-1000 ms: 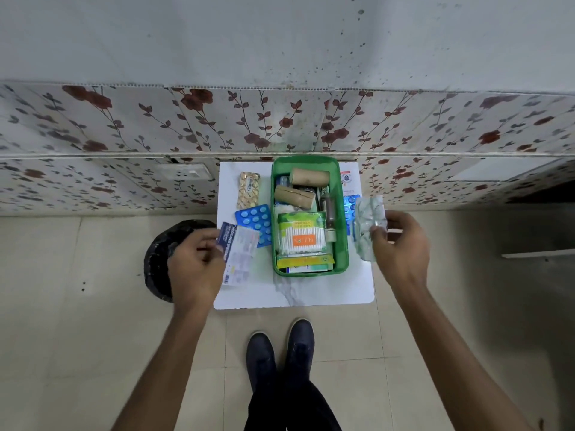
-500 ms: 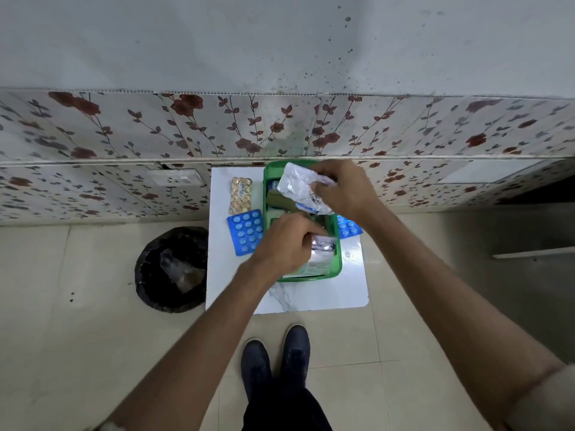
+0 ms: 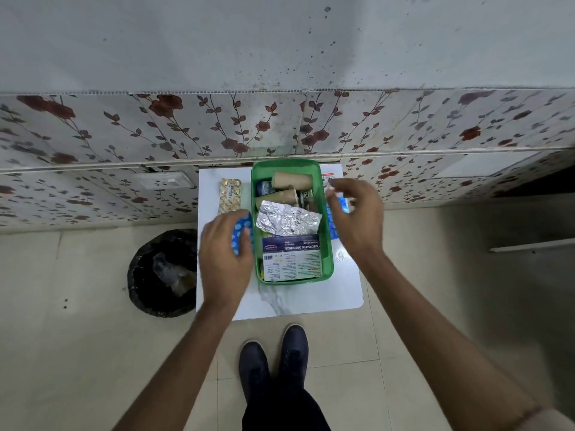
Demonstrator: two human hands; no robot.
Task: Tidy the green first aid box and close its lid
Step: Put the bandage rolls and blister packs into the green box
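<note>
Beige floor tiles and a flower-patterned wall surround a small white marble-look table (image 3: pixel 311 300) seen from above.

From left: a round black-lined waste bin (image 3: pixel 161 272) stands beside the table; a gold blister strip (image 3: pixel 230 195) lies flat; the left hand (image 3: pixel 224 253) curls its fingers around a blue blister pack (image 3: pixel 240 233). At centre sits the open green plastic first aid box (image 3: pixel 326 259), holding brown bandage rolls (image 3: pixel 292 181), crumpled silver foil packets (image 3: pixel 287 219) and a medicated dressings carton (image 3: pixel 292 256). The right hand (image 3: pixel 357 217) hovers over the box's right rim, fingers loosely spread, holding nothing.
</note>
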